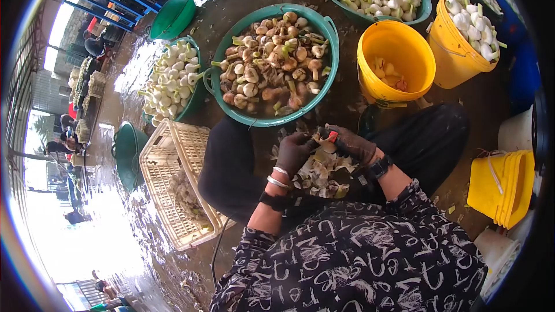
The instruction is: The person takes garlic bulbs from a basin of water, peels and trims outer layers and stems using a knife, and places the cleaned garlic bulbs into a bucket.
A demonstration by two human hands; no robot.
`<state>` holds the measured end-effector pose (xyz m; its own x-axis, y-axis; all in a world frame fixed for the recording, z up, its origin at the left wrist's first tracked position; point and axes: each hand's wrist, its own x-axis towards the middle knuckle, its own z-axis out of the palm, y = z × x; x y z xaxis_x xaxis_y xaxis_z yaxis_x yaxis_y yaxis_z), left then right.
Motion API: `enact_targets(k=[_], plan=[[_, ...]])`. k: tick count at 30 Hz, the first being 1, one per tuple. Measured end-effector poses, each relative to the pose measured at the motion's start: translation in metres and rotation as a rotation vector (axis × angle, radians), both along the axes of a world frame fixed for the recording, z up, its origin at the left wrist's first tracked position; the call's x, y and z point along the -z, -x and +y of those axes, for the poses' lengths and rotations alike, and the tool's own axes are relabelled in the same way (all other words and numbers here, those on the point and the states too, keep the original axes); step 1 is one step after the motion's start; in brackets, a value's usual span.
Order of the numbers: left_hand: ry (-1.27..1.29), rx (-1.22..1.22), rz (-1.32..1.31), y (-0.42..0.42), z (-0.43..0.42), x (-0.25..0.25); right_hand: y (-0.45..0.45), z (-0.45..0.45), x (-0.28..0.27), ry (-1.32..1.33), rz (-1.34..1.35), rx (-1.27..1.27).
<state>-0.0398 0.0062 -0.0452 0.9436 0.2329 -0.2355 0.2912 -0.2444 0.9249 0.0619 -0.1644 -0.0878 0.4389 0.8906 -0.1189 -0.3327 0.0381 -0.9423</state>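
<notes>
Both my hands wear dark gloves and meet above my lap. My left hand (296,151) is closed round a garlic bulb (325,144), which is partly hidden by the fingers. In my right hand (355,144) is a small red-handled tool (332,136) held against the bulb; its blade, if any, does not show. Loose garlic skins (324,174) lie in a heap right below the hands. Just beyond them stands a green tub (277,121) full of brownish unpeeled garlic bulbs (277,60).
At the right, a yellow bucket (370,40) holds a few bulbs, and another yellow bucket (448,69) is heaped with white garlic. Green tubs (425,14) of white garlic stand at the back and left. A cream crate (173,138) with skins leans beside my left knee.
</notes>
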Motion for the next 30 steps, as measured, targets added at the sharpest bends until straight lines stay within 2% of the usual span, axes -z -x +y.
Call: enact_targets(k=[1, 2, 3, 4, 5, 6, 8, 9, 10, 11, 12, 13, 14, 15, 16, 18, 19, 20, 21, 23, 24, 26, 27, 28, 30], plan=[[0.355, -0.120, 0.105, 0.000, 0.001, -0.001, -0.005, 0.004, 0.004, 0.045, 0.037, -0.078], [0.355, -0.126, 0.105, 0.001, 0.004, -0.002, -0.005, 0.003, 0.007, 0.045, 0.038, -0.084], [0.526, -0.188, 0.169, 0.003, 0.007, -0.006, -0.003, 0.001, -0.001, -0.065, 0.045, -0.054], [0.696, -0.249, 0.231, 0.005, 0.010, -0.009, 0.002, 0.001, -0.019, -0.133, 0.163, -0.018], [0.404, -0.083, 0.078, 0.011, 0.011, 0.000, 0.006, 0.002, -0.037, -0.203, 0.279, 0.017], [0.092, 0.020, -0.082, 0.018, 0.012, 0.009, 0.008, 0.004, -0.042, -0.202, 0.279, 0.015], [-0.238, -0.043, -0.321, 0.024, 0.009, 0.029, 0.010, 0.006, -0.046, -0.085, 0.137, 0.074], [-0.294, -0.045, -0.322, 0.025, 0.012, 0.028, 0.011, 0.010, -0.040, -0.085, 0.136, 0.068], [-0.296, -0.050, -0.321, 0.027, 0.015, 0.026, 0.012, 0.015, -0.030, -0.093, -0.288, 0.205], [-0.484, -0.014, -0.385, 0.028, 0.017, 0.025, 0.014, 0.017, -0.023, -0.099, -0.714, 0.341], [-0.671, 0.024, -0.449, 0.026, 0.016, 0.015, 0.016, 0.016, -0.027, -0.098, -0.714, 0.340], [-0.670, 0.024, -0.450, 0.021, 0.012, 0.004, 0.018, 0.014, -0.037, 0.021, -0.934, 0.320], [0.054, -0.218, -0.193, 0.015, 0.007, -0.008, 0.020, 0.015, -0.045, 0.144, -1.150, 0.298], [0.775, -0.437, 0.093, 0.013, 0.004, -0.013, 0.022, 0.020, -0.049, 0.135, -1.130, 0.412], [0.775, -0.434, 0.098, 0.013, 0.005, -0.013, 0.022, 0.021, -0.042, 0.139, -1.126, 0.416], [0.554, -0.346, 0.053, 0.015, 0.009, -0.011, 0.019, 0.025, -0.027, 0.042, -0.423, 0.513], [0.571, -0.271, -0.015, 0.019, 0.008, -0.010, 0.015, 0.023, -0.024, 0.044, -0.421, 0.517], [0.573, -0.268, -0.010, 0.026, 0.008, -0.011, 0.010, 0.018, -0.021, 0.065, -0.062, 0.555], [0.497, -0.038, 0.035, 0.033, 0.009, -0.014, 0.007, 0.014, -0.020, 0.084, 0.299, 0.583], [0.273, 0.403, 0.159, 0.043, 0.010, -0.021, 0.005, 0.007, -0.019, 0.021, 0.310, 0.622], [0.275, 0.407, 0.163, 0.044, 0.011, -0.015, 0.004, 0.004, -0.018, -0.047, 0.317, 0.651], [-0.349, 0.837, 0.445, 0.046, 0.015, 0.005, 0.001, 0.004, -0.012, -0.020, 0.259, 0.606], [-0.565, 0.928, 0.575, 0.042, 0.012, 0.001, 0.001, 0.007, -0.011, -0.088, 0.414, 0.624], [-0.568, 0.932, 0.575, 0.040, 0.012, -0.004, -0.001, 0.010, -0.011, -0.158, 0.567, 0.642], [-0.643, 0.602, 0.391, 0.039, 0.010, -0.018, -0.001, 0.013, -0.008, -0.165, 0.552, 0.663]])
